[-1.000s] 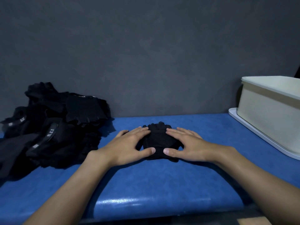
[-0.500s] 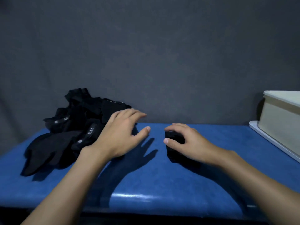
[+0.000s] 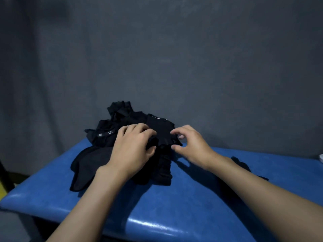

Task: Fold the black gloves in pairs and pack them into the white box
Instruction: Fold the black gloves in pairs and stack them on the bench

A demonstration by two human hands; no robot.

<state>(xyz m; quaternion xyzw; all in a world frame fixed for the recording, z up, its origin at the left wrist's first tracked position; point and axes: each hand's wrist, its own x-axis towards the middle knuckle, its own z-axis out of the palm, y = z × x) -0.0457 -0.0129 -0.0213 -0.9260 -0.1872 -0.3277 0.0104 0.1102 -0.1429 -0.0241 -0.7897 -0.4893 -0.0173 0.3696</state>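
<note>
A heap of black gloves lies on the blue padded table at the back left. My left hand rests on the heap, its fingers curled and its thumb pinching the fabric of a black glove on top. My right hand is at that glove's right edge, thumb and fingers spread and just touching it. A folded pair of gloves lies on the table behind my right forearm, partly hidden. Only a sliver of the white box shows at the right edge.
A dark grey cloth wall stands close behind the table. The table's front edge is near my body. A yellow object shows at the lower left beside the table.
My view has swung left, so the white box has nearly left the frame. My right hand let go of the folded pair and both hands moved onto the glove heap.
</note>
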